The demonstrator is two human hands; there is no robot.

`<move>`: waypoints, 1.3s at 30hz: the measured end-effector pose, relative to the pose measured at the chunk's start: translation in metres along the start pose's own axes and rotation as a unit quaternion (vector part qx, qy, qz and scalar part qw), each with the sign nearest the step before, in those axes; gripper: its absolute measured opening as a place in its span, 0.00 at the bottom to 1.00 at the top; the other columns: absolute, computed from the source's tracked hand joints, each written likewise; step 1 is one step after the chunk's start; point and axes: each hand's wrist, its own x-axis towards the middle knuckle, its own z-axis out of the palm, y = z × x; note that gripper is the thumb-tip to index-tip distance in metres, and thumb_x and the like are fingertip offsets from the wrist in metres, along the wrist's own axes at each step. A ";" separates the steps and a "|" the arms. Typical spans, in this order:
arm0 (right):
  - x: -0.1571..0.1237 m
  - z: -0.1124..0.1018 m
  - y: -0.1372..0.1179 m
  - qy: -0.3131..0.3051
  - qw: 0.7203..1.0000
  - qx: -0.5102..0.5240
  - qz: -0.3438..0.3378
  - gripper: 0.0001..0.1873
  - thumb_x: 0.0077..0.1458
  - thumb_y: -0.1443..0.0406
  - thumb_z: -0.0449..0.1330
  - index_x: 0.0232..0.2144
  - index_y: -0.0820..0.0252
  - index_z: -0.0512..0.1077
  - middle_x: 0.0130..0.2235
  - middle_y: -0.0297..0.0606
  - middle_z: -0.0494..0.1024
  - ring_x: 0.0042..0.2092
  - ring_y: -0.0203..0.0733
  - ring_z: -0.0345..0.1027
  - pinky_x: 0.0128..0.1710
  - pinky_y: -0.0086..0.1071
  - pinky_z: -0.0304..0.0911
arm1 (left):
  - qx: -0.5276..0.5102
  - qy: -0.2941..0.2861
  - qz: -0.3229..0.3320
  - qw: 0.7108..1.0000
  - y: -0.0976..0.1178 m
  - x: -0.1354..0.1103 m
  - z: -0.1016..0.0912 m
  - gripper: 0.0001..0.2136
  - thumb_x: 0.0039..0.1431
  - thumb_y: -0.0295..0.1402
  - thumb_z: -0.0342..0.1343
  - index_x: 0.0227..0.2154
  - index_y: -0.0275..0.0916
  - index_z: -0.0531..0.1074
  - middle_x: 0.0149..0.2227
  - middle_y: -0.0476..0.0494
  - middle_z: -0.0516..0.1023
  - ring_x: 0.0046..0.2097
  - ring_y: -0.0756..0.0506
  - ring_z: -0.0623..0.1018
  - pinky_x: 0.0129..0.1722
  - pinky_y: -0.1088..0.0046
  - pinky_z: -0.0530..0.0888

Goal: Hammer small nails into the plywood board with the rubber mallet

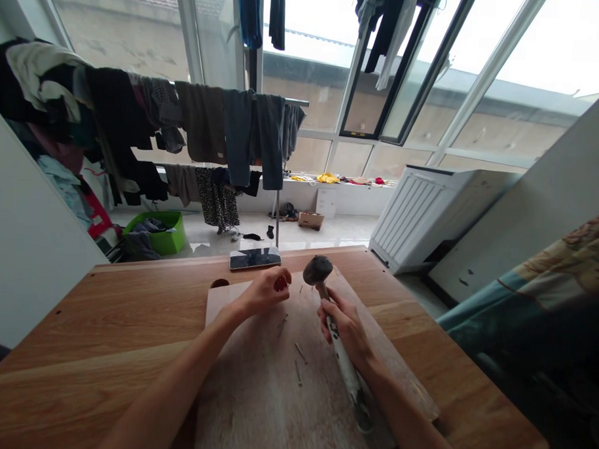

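In the head view my right hand [344, 321] is wrapped around the worn, whitish handle of a hammer [318, 271]. Its dark, rounded head points away from me, above the far part of a pale wooden board [254, 393]. My left hand [268, 290] is over the board's far left part, fingers curled in; whether anything is between them is hidden. Loose nails lie on the board: one nail [301, 353] near the middle, another nail [298, 373] just below it, and thin ones [283, 325] by my left wrist. Small nails [300, 289] also show near the hammer head.
The board rests on a wooden table [104, 329]. A phone [256, 258] lies at the table's far edge, with a dark round object [219, 283] beside the board. Beyond stand a clothes rack [278, 211], a green basket [174, 233] and a white ribbed appliance [410, 212].
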 end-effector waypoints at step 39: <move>0.000 0.003 0.008 -0.094 0.995 -0.007 0.023 0.21 0.58 0.56 0.59 0.49 0.62 0.71 0.24 0.25 0.68 0.17 0.29 0.61 0.14 0.23 0.55 | -0.076 0.058 0.021 0.995 -0.033 0.001 0.025 0.13 0.55 0.26 0.58 0.44 0.37 0.75 0.36 0.45 0.82 0.37 0.46 0.80 0.39 0.72 0.74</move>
